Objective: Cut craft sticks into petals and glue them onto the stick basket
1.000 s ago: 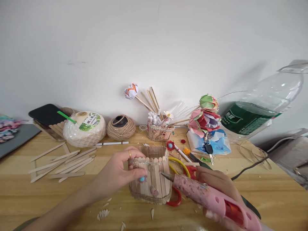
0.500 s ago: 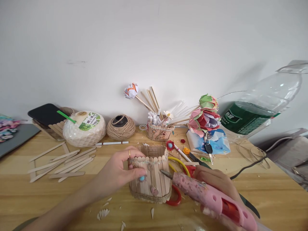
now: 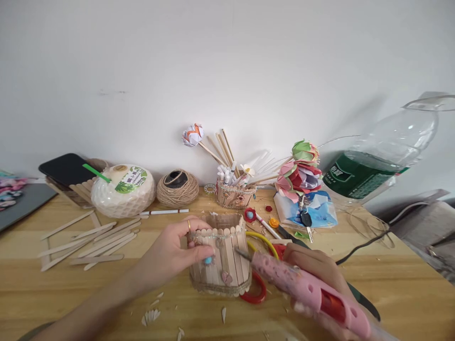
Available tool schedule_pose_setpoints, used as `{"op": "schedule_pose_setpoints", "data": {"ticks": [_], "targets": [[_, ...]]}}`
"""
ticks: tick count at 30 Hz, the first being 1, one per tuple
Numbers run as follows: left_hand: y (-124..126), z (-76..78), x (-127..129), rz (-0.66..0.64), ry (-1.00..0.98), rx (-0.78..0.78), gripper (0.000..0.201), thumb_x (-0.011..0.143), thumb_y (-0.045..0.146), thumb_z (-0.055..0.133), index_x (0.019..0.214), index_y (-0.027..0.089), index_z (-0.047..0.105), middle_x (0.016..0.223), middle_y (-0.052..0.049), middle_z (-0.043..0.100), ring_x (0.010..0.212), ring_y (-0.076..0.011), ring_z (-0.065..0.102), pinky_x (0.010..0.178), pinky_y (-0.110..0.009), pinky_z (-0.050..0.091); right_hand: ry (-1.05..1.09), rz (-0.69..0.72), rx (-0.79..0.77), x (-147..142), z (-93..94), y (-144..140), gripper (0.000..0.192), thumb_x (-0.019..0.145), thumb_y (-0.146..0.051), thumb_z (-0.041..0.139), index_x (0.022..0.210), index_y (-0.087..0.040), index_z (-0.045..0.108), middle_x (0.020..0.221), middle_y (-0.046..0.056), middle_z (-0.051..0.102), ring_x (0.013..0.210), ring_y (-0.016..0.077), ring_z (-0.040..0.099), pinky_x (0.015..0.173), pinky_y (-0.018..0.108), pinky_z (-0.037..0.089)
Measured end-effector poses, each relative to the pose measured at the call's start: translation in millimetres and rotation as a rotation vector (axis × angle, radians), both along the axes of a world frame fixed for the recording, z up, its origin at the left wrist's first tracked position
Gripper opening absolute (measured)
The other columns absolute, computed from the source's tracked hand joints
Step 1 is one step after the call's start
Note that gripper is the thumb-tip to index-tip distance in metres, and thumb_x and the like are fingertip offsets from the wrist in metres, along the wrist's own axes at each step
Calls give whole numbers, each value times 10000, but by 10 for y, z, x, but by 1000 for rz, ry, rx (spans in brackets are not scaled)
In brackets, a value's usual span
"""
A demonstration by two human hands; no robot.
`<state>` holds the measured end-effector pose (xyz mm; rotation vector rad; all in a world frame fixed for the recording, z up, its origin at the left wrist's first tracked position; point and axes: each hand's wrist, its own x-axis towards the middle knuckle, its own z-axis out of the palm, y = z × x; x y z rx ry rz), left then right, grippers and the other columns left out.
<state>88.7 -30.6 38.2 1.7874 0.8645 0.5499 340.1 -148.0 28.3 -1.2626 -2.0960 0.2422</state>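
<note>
A small basket (image 3: pixel 231 258) made of upright popsicle sticks, with twine round its base, is tilted a little toward me. My left hand (image 3: pixel 181 246) grips its left side, thumb on the front beside a blue bead (image 3: pixel 208 260) and fingers behind the rim. A pinkish heart-shaped piece (image 3: pixel 226 277) sits low on the front. My right hand (image 3: pixel 316 270) is wrapped round a pink hot glue gun (image 3: pixel 302 286). The gun's metal nozzle points left at the upper front of the basket, touching or very close to it; I cannot tell which.
Scissors with yellow and red handles (image 3: pixel 259 291) lie behind and right of the basket. Loose popsicle sticks (image 3: pixel 95 244) spread at left. Behind stand a coconut (image 3: pixel 124 196), a twine ball (image 3: pixel 177 188) and a decorated holder (image 3: pixel 232 195). A large plastic bottle (image 3: pixel 377 161) leans at right; a black cord (image 3: pixel 362 249) crosses there.
The view has shifted slightly. The glue gun's nozzle stays at the basket's upper front, with hardly any movement. My left hand keeps the same hold.
</note>
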Motion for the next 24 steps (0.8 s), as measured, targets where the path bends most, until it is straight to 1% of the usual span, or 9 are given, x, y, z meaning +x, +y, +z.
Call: {"op": "schedule_pose_setpoints", "data": {"ticks": [2, 4, 7, 11, 14, 18, 20, 22, 24], "targets": [[1, -7, -5, 3, -9, -8, 226, 718, 360, 631, 862, 186, 616, 847, -16, 606, 832, -197, 534, 762, -304, 395, 5, -11, -8, -1, 19, -4, 435, 874, -594, 296, 743, -219, 474, 622, 11, 482, 525, 161, 434, 459, 284, 339], [2, -12, -11, -4, -15, -7, 224, 718, 365, 632, 852, 186, 617, 835, -12, 601, 817, -193, 532, 752, -302, 395, 14, 11, -2, 2, 28, -2, 454, 863, -628, 280, 730, -232, 458, 596, 0, 463, 503, 157, 421, 444, 279, 326], [2, -16, -18, -9, -15, -4, 218, 719, 368, 631, 837, 186, 618, 815, -9, 597, 797, -189, 529, 738, -299, 393, 15, 26, -22, 3, 15, 14, 469, 840, -659, 308, 697, -235, 447, 587, -2, 472, 492, 155, 422, 439, 278, 326], [4, -31, -23, -2, -15, 6, 231, 714, 369, 639, 851, 184, 615, 834, -15, 603, 815, -197, 532, 751, -307, 390, 21, 1, -90, -3, -32, 40, 457, 846, -632, 345, 702, -223, 491, 611, 15, 501, 515, 160, 442, 458, 285, 340], [15, -44, -25, -13, -23, 16, 230, 715, 370, 639, 845, 181, 618, 826, -16, 602, 820, -201, 531, 748, -307, 390, 50, 41, -120, 29, -53, 44, 469, 807, -663, 393, 694, -221, 500, 619, 6, 497, 525, 155, 441, 469, 281, 338], [60, -40, -49, -34, -57, -30, 202, 722, 354, 639, 814, 177, 608, 777, -3, 598, 766, -178, 532, 703, -283, 393, 98, 74, -184, 143, -5, 25, 467, 807, -659, 378, 766, -213, 508, 699, 24, 514, 607, 181, 474, 541, 307, 376], [101, -31, -85, -57, -78, -89, 190, 725, 347, 639, 793, 173, 598, 739, 7, 591, 725, -163, 532, 673, -268, 395, 90, 33, -229, 205, 34, 17, 402, 808, -605, 422, 835, -213, 505, 766, 36, 520, 668, 200, 492, 585, 323, 398], [149, -22, -142, -79, -88, -136, 189, 719, 339, 648, 790, 171, 597, 725, 14, 586, 704, -153, 530, 658, -258, 395, 61, -30, -277, 245, 55, 17, 257, 820, -467, 455, 858, -214, 480, 811, 43, 512, 700, 206, 489, 607, 330, 404], [202, -17, -215, -88, -90, -164, 190, 716, 332, 657, 805, 175, 597, 733, 18, 586, 702, -147, 529, 659, -254, 397, -22, -81, -324, 257, 44, 23, 134, 765, -306, 494, 846, -212, 446, 843, 49, 497, 721, 210, 477, 630, 342, 409]]}}
